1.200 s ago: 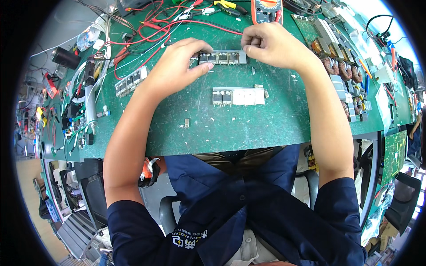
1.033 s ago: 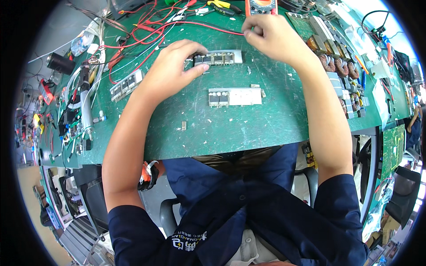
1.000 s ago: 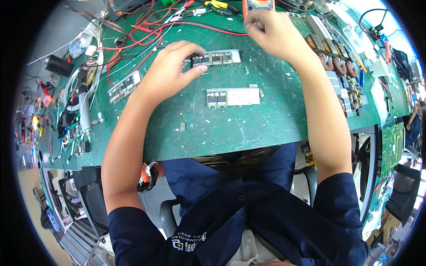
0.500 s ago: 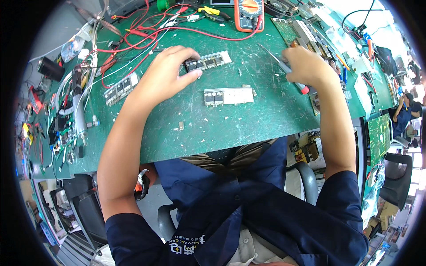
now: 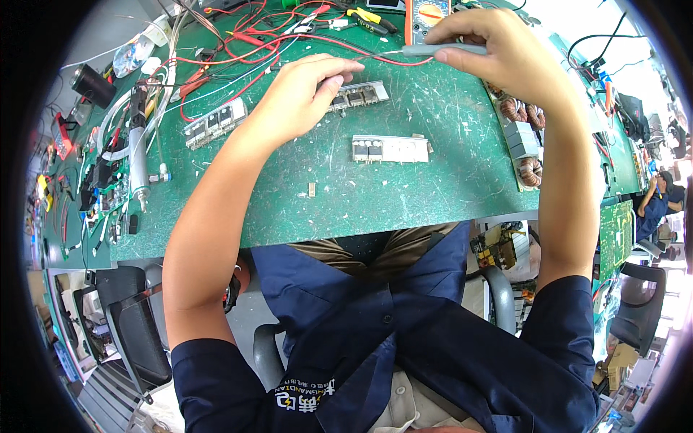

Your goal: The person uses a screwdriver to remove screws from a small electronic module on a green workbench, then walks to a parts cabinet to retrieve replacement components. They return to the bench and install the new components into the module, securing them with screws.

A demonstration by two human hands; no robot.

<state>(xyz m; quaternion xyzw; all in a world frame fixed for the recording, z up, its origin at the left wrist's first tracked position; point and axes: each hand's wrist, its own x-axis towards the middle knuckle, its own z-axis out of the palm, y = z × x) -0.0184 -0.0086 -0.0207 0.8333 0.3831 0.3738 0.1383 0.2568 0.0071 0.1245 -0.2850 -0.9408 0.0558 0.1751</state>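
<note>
My left hand point(image 5: 307, 94) is over the left end of a metal strip with black components point(image 5: 359, 95), hiding that end. Its index finger stretches out toward the tip of a thin tool, with the thumb apart below. My right hand point(image 5: 487, 54) holds this tool, apparently a screwdriver point(image 5: 426, 50), by its grey handle. The thin shaft points left, its tip close to my left fingertips; whether they touch is unclear. Toward me lies a second strip point(image 5: 390, 149) with two components at its left end. A third such strip point(image 5: 215, 123) rests left of my left wrist.
Red and black test leads point(image 5: 245, 36) tangle across the far left. An orange multimeter point(image 5: 429, 14) stands beyond the screwdriver. A circuit board with copper coils point(image 5: 532, 172) lies beside my right forearm. A grey cylindrical tool point(image 5: 137, 166) and cables crowd the left side.
My right hand has lifted the screwdriver from the table on the right and brought it up and left, toward my left hand. My left thumb has moved off the strip's near edge.
</note>
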